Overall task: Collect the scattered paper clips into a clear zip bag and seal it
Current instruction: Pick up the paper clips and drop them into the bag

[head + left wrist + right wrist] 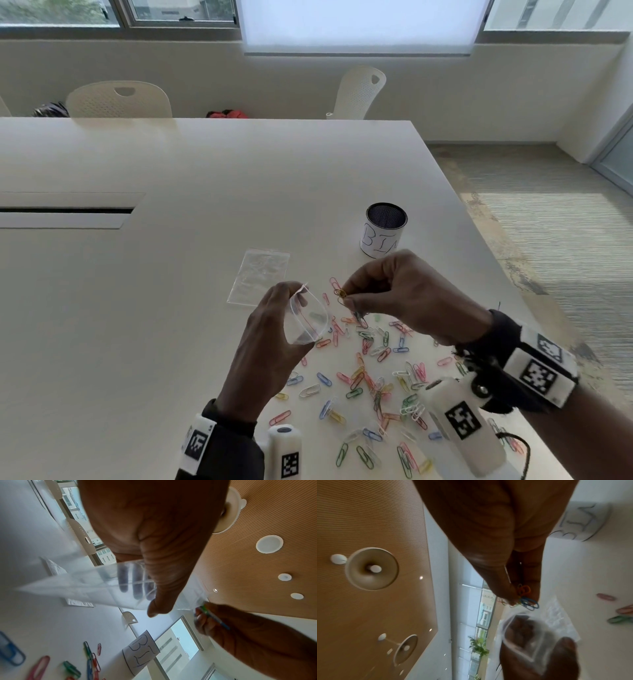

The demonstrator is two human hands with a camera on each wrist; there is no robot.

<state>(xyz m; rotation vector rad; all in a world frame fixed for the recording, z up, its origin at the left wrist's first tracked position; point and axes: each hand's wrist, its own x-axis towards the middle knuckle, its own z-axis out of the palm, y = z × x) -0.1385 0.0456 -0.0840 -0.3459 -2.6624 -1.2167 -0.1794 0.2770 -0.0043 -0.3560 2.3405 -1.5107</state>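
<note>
My left hand [274,329] holds a clear zip bag [308,318] above the table, thumb and fingers spreading its mouth wide; the bag [96,584] shows the fingers [123,580] through the plastic. Just right of the mouth, my right hand [394,294] pinches a small bunch of paper clips [339,294], orange and blue [524,596], a little above the bag's mouth [520,630]. Several coloured paper clips [370,377] lie scattered on the white table [171,274] beneath and in front of both hands.
Flat on the table beyond my left hand lies a second clear bag [258,277]. A black mesh cup with a white "BIN" label [382,236] stands behind my right hand. The table's right edge [479,240] drops to the floor. Chairs [118,99] stand at the far side.
</note>
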